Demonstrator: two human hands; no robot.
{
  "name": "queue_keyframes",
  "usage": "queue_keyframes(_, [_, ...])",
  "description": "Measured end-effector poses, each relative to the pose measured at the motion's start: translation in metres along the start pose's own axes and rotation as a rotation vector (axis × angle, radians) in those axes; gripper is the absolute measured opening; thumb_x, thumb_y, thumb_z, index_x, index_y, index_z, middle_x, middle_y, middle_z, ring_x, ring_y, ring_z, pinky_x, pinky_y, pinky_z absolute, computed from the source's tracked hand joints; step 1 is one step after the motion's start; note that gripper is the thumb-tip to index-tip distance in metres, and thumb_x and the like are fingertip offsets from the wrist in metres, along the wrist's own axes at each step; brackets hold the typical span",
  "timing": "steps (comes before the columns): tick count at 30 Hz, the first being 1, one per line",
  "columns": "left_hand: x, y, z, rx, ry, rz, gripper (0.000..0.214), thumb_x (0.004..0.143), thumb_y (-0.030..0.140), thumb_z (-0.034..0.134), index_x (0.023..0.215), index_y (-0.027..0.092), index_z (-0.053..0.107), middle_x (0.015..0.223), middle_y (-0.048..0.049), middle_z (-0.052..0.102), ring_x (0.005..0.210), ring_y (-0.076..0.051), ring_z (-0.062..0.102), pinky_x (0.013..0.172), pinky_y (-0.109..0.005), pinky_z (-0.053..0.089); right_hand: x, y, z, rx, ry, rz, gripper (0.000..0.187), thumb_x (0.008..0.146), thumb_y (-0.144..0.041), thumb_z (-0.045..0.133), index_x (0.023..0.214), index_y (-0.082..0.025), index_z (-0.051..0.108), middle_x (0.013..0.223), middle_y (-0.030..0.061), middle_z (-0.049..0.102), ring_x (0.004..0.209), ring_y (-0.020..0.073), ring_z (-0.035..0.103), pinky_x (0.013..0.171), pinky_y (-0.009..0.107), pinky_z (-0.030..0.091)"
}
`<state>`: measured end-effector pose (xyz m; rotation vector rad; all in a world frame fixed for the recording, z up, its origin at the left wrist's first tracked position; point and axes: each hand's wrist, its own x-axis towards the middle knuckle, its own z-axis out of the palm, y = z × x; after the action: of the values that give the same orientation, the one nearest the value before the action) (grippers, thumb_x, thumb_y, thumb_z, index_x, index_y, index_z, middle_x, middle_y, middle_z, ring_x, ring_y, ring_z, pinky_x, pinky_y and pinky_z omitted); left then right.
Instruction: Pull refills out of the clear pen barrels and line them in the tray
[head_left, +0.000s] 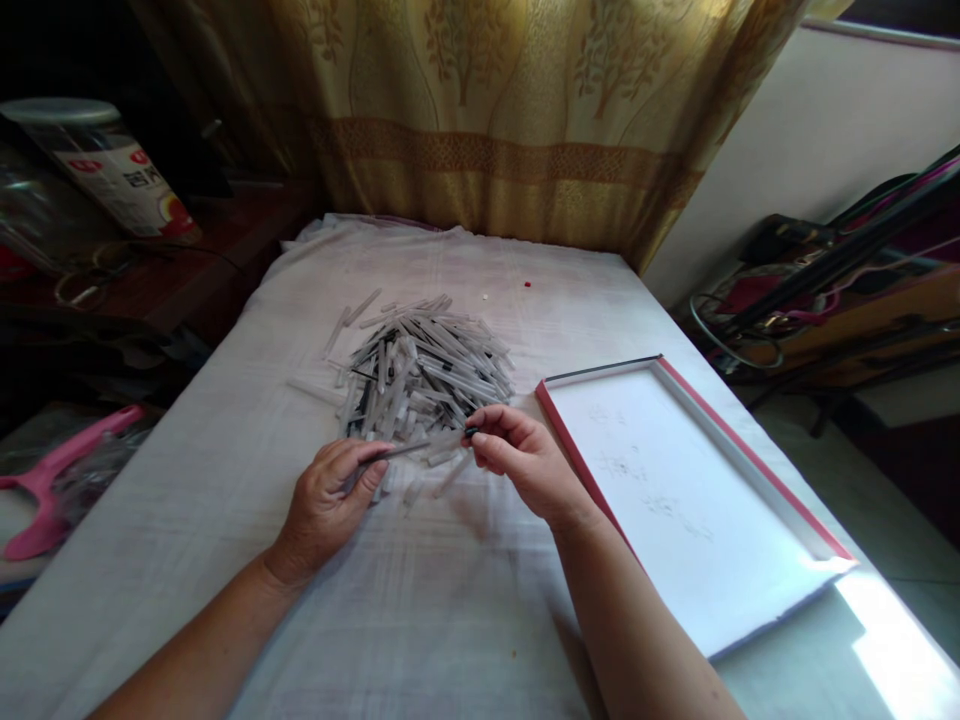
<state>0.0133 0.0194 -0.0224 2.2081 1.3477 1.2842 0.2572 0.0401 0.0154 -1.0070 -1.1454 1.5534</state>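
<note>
My left hand (334,505) is closed, pinching a slim grey pen-like tube (409,449) between thumb and fingers. The tube points right, towards my right hand (521,455). Between that hand's thumb and forefinger is a small black piece (470,432), like a pen cap or plug, at the tube's far end. Whether the two parts are joined I cannot tell. Just beyond both hands lies a loose pile of clear and grey pen-like plastic tubes (427,360), some with dark ends. Several stray tubes lie at its left edge.
A shallow white box lid with red sides (697,500) lies at the right, small dark marks inside. A pale cloth (480,620) covers the table. A red bit (527,284) lies near the back. Left are a jar (112,170) and a pink plastic object (52,480).
</note>
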Motion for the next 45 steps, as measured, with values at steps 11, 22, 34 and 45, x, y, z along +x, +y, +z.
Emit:
queue_keyframes(11, [0.002,0.001,0.001,0.012,-0.031,0.018,0.016,0.092,0.024,0.060,0.101,0.022,0.072,0.090,-0.0039,0.074,0.084,-0.017,0.069,0.079,-0.029,0.056,-0.006,-0.001,-0.004,-0.603,0.076,-0.335,0.013,0.087,-0.024,0.061,0.097,-0.022,0.070,0.080,0.0022,0.071,0.071,0.0156,0.065,0.063,0.027,0.051])
queue_keyframes(22, [0.001,0.000,0.002,0.102,-0.067,0.121,0.015,0.094,0.027,0.058,0.101,0.022,0.071,0.087,-0.0030,0.075,0.082,-0.018,0.068,0.079,-0.031,0.053,-0.023,0.018,-0.003,-1.043,0.205,-0.351,0.041,0.095,-0.034,0.048,0.057,-0.021,0.054,0.052,0.0011,0.058,0.049,0.0127,0.055,0.051,0.024,0.037])
queue_keyframes(34, [0.003,0.002,0.003,0.105,-0.110,0.132,0.015,0.093,0.026,0.058,0.100,0.023,0.071,0.086,-0.0028,0.075,0.080,-0.018,0.068,0.079,-0.032,0.051,-0.033,0.030,-0.006,-0.723,0.252,-0.446,0.014,0.089,-0.021,0.058,0.094,-0.022,0.070,0.086,0.0055,0.074,0.073,0.0167,0.068,0.065,0.028,0.053])
queue_keyframes(45, [0.003,0.001,0.004,0.139,-0.139,0.194,0.016,0.096,0.027,0.054,0.098,0.022,0.068,0.081,-0.0012,0.074,0.074,-0.017,0.066,0.086,-0.035,0.048,-0.035,0.029,-0.010,-0.868,0.194,-0.509,0.015,0.093,-0.020,0.051,0.099,-0.022,0.065,0.088,0.0059,0.073,0.078,0.0177,0.068,0.071,0.028,0.052])
